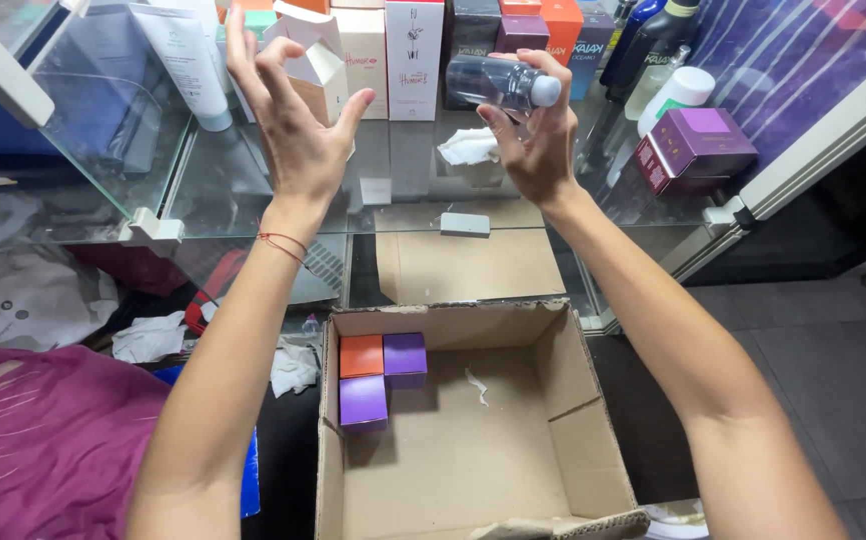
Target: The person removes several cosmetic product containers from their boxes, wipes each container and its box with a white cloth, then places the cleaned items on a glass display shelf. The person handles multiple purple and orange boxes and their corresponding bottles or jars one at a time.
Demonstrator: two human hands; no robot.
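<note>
The right hand (pixel 538 150) grips a clear bottle (pixel 501 82) sideways above the glass shelf (pixel 393 170), near a crumpled white cloth (pixel 468 147), while the left hand (pixel 293 120) hovers spread and empty beside the boxes (pixel 318 65).

arms bare, no sleeves | l wrist: thin red string bracelet (pixel 283 244) | magenta garment (pixel 43 440) at lower left

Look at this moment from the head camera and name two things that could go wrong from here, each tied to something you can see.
1. The right hand pinches the clear bottle with only its fingers, held sideways above the glass shelf; it might slip and strike the glass.
2. The left hand hangs open close to the white carton in the crowded row; a careless move could topple it towards the open cardboard box below.
</note>
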